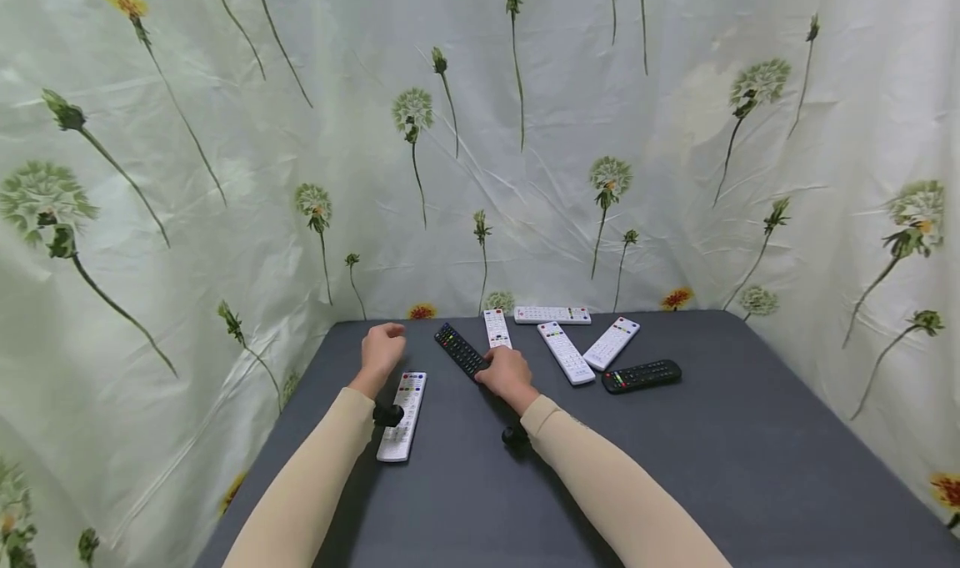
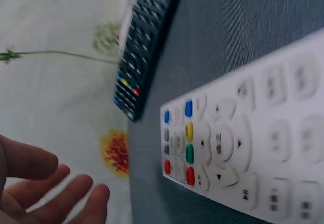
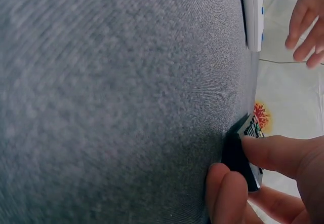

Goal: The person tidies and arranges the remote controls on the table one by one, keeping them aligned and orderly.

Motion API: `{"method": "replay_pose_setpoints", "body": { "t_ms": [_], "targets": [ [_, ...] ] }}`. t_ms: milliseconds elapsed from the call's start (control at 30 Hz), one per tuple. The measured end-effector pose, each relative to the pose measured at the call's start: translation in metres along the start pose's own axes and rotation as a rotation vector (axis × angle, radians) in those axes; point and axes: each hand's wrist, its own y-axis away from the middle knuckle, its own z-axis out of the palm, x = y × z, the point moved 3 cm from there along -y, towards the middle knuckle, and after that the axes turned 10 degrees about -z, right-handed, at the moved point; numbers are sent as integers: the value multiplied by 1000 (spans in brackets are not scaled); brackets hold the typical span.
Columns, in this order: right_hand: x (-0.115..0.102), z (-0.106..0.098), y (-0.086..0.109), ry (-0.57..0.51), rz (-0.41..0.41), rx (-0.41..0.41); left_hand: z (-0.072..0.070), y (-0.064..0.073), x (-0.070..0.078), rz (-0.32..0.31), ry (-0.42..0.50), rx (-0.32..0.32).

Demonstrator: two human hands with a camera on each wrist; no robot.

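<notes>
My right hand [image 1: 508, 376] pinches the near end of a black remote control [image 1: 459, 349] between thumb and fingers. In the right wrist view the thumb lies on the edge of the black remote [image 3: 238, 155], with the fingers at its other side. My left hand [image 1: 383, 347] hovers past the far end of a white remote [image 1: 403, 418] and holds nothing. Its fingers [image 2: 76, 196] are loosely bent in the left wrist view. Coloured buttons mark the far end of this white remote [image 2: 238, 143]. Another white remote [image 1: 497, 328] lies just beyond my right hand.
Right of my right hand lie two slanted white remotes [image 1: 566, 353] and a black remote [image 1: 642, 376]. One more white remote [image 1: 552, 314] lies crosswise along the back edge of the dark grey table [image 1: 675, 485]. A flowered curtain [image 1: 525, 176] hangs behind.
</notes>
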Motion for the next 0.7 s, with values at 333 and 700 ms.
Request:
{"method": "replay_pose_setpoints", "body": {
  "t_ms": [333,700],
  "targets": [
    [-3,2,6,-27,-47,75,29,-30,-4,1,9,-247],
    [-1,5,9,-92,-120,92,50,-47,-7,-154,260,-410]
  ]
}}
